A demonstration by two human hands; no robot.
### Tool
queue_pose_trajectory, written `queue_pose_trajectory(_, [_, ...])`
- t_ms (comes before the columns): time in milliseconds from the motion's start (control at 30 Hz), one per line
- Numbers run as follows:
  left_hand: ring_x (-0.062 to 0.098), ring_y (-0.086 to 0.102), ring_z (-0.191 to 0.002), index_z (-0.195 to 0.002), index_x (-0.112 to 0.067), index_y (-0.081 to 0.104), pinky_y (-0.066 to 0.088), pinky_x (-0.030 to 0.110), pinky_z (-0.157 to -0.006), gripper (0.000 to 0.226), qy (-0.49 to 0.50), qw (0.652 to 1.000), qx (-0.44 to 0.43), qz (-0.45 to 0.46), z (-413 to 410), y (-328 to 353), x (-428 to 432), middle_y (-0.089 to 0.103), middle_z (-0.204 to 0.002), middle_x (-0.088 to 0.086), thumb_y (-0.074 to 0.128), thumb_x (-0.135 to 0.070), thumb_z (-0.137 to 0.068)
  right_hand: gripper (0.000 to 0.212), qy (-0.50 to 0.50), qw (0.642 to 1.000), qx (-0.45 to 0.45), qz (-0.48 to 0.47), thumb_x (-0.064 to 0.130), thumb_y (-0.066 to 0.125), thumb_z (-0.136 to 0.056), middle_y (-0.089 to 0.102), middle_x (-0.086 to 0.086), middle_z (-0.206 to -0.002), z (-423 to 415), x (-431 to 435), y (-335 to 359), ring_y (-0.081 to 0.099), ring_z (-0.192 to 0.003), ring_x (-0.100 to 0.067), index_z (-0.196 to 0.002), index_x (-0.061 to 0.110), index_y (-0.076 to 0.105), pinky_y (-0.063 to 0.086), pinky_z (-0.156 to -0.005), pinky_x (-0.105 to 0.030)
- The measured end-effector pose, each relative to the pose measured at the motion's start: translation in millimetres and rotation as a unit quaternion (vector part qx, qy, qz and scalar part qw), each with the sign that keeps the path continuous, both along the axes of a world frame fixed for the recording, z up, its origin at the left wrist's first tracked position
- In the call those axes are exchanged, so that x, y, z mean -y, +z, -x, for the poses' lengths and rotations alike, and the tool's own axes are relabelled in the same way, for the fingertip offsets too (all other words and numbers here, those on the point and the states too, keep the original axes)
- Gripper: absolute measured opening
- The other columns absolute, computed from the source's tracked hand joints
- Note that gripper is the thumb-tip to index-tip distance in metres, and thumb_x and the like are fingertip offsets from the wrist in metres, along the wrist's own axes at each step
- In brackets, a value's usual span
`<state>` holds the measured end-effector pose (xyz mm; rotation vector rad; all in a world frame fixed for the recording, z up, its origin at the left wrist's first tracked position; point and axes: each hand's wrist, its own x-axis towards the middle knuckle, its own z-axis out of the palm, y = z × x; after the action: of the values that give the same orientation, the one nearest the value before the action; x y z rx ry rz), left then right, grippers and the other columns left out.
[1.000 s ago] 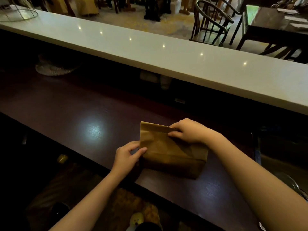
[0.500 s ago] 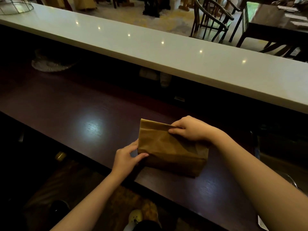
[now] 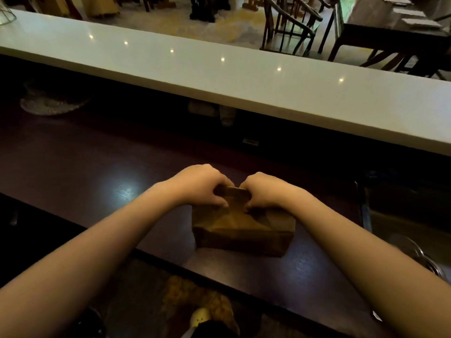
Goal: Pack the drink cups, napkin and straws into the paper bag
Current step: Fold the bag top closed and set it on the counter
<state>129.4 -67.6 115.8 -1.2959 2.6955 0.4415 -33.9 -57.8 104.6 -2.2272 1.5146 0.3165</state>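
A brown paper bag (image 3: 241,230) stands on the dark wooden counter (image 3: 97,167), near its front edge. Its top is pinched together into a folded flap. My left hand (image 3: 200,186) grips the flap from the left. From the right, my right hand (image 3: 266,193) grips the same flap, and the two hands almost touch. No cups, napkin or straws show; the bag's inside is hidden.
A raised white bar top (image 3: 219,76) runs across behind the counter. A glass dish (image 3: 48,103) sits at the far left in the shadow. A sink (image 3: 410,215) lies to the right. Chairs (image 3: 288,28) and a table (image 3: 390,25) stand beyond.
The bag's top has been folded down and gathered. My left hand moved from the bag's lower left corner up to the flap, beside my right hand.
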Motion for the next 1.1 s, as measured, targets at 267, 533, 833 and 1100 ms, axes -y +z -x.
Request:
queue_pose_trajectory(267, [0.012,0.059,-0.078,-0.097,-0.023,0.069,0.046,0.029,-0.071,0.019,-0.003,0.996,0.005,-0.089,-6,-15,21,0.072,-0.090,-0.003,0.057,-0.034,-0.086,0.019,-0.056,0.998,-0.004,0.021,0.023,0.066,-0.080,0.069,-0.004,-0.089,11,-2,-6,0.063,-0.087,-0.024,-0.096,0.016,0.073,0.039,-0.054,-0.026])
queue_pose_trajectory(533, [0.013,0.063,-0.084,-0.100,-0.023,0.069,0.049,0.032,-0.073,0.021,-0.008,0.996,-0.004,-0.087,-6,-18,21,0.072,-0.094,-0.002,0.055,-0.033,-0.088,0.013,-0.068,0.997,-0.022,0.036,0.017,0.063,-0.081,0.059,-0.002,-0.080,3,1,-10,0.063,-0.085,-0.025,-0.091,0.016,0.071,0.034,-0.048,-0.024])
queue_pose_trajectory(833, [0.008,0.064,-0.091,-0.113,-0.029,0.063,0.055,0.033,-0.079,0.031,-0.006,0.994,-0.041,-0.101,-15,-15,19,0.071,-0.103,-0.008,0.059,-0.038,-0.083,0.049,-0.039,0.999,-0.026,-0.009,0.038,0.071,-0.077,0.065,0.001,-0.115,24,-2,4,0.060,-0.103,-0.019,-0.122,0.023,0.060,0.050,-0.074,-0.030])
queue_pose_trajectory(1100, [-0.006,0.060,-0.094,-0.110,-0.036,0.062,0.046,0.003,-0.073,0.037,0.087,0.970,-0.192,-0.121,-51,-22,10,0.065,-0.097,-0.026,0.072,-0.033,-0.074,0.041,-0.060,0.994,0.080,-0.049,0.030,0.074,-0.077,0.066,0.007,-0.108,84,-15,19,0.060,-0.098,-0.007,-0.116,0.026,0.063,0.047,-0.088,-0.022])
